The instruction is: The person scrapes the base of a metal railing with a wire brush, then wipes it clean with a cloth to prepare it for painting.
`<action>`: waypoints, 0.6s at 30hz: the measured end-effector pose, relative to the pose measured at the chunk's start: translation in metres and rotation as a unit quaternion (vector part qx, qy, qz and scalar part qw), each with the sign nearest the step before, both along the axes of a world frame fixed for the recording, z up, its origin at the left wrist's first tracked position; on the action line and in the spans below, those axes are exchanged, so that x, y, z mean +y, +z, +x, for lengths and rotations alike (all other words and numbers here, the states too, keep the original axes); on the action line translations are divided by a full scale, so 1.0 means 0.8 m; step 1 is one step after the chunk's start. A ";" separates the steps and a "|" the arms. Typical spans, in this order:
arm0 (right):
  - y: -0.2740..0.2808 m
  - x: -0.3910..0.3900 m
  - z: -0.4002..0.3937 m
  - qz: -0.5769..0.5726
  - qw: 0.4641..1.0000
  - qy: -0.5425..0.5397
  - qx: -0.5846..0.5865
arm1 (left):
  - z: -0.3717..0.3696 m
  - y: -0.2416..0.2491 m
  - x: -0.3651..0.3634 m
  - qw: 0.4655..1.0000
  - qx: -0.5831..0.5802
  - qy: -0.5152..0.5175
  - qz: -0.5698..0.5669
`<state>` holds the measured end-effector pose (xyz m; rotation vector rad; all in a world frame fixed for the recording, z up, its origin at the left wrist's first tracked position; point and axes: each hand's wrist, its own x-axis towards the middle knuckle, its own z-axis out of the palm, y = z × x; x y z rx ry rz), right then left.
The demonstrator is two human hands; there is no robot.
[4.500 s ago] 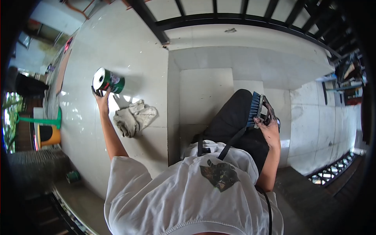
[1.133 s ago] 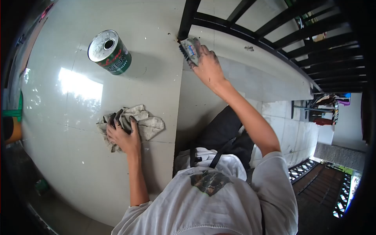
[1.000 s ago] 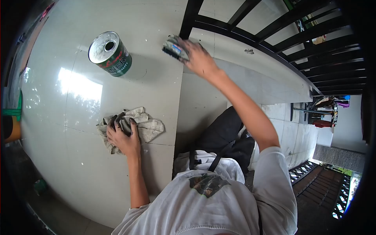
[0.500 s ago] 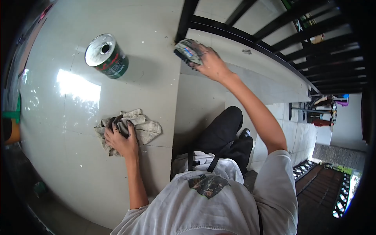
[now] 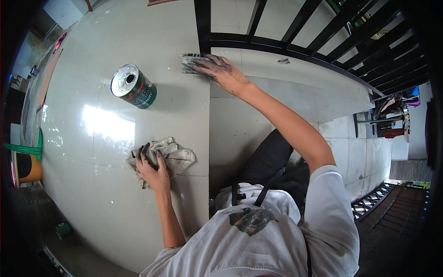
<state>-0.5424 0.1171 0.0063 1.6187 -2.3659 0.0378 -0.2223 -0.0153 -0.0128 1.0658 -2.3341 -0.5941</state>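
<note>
My right hand (image 5: 220, 71), its fingers stained black, is wrapped over a scrubbing brush (image 5: 189, 63) with dark bristles. The brush lies on the pale tiled floor (image 5: 110, 189), just left of the foot of a black railing post (image 5: 203, 27). My left hand (image 5: 153, 170), also stained, rests on a crumpled dirty cloth (image 5: 177, 159) with its fingers spread. A green metal can (image 5: 146, 94) with a silver top and a dark round opening stands upright between the cloth and the railing.
Black railing bars (image 5: 295, 25) run across the upper right. Below them lies a lower tiled step (image 5: 240, 124), beside my legs. A green and orange object (image 5: 28, 167) stands at the far left. A small green container (image 5: 63, 230) is at the lower left.
My right hand has moved left with the brush, from the front of the railing post to the floor beside it. My left hand stays on the cloth. The view has shifted slightly.
</note>
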 end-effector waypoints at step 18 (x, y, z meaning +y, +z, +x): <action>-0.021 -0.023 0.002 -0.023 0.998 -0.057 0.003 | -0.195 -0.105 0.304 0.682 -0.290 -0.638 0.211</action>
